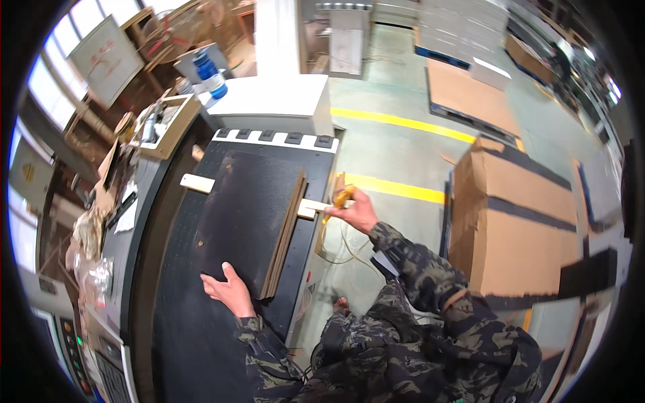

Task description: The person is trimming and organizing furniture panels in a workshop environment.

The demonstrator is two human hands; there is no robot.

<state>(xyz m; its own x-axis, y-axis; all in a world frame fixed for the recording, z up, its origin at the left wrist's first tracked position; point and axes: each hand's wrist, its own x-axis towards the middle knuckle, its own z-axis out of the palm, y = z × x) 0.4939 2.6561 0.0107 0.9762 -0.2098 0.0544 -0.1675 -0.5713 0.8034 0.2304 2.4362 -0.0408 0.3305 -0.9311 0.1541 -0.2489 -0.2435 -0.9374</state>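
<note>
Clutter lined the far left: a framed tray (pixel 163 125) of small parts and a blue-capped bottle (pixel 211 75) beyond the machine. On the black table (pixel 181 322) lay a stack of dark thin boards (pixel 250 221), resting across a pale wooden strip (pixel 197 183) that poked out on both sides. We had our left hand (pixel 228 290) flat and open on the stack's near corner, gripping nothing, only pressing down. Further right, our right hand (pixel 355 209) was closed around a small yellow tool (pixel 340 197) held against the strip's right end, just off the table edge. We judged that the stack could slide or fan out if the left hand eased off, and the tool might slip from the strip's end. Large cardboard boxes (pixel 514 221) stood on the floor to the right.
</note>
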